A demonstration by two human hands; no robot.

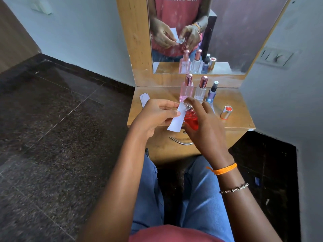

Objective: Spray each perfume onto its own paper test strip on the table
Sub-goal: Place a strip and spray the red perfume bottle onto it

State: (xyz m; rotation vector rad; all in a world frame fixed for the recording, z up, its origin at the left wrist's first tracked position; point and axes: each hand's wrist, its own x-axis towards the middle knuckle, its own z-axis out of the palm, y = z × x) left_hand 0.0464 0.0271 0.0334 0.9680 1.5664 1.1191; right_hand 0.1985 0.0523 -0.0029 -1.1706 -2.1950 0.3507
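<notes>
Right now the right hand (pixel 202 123) grips the red perfume bottle (pixel 191 120), forefinger on its nozzle, while the left hand (pixel 157 116) pinches a paper test strip (pixel 177 117) against it — just in front of the pink bottle (pixel 186 89). Three bottles behind look capped and unsprayed — spare strips (pixel 144 99) wait left.

We note a white paper strip (pixel 176 117) held just left of the uncapped red perfume bottle (pixel 191 120); three bottles stand behind it.
</notes>
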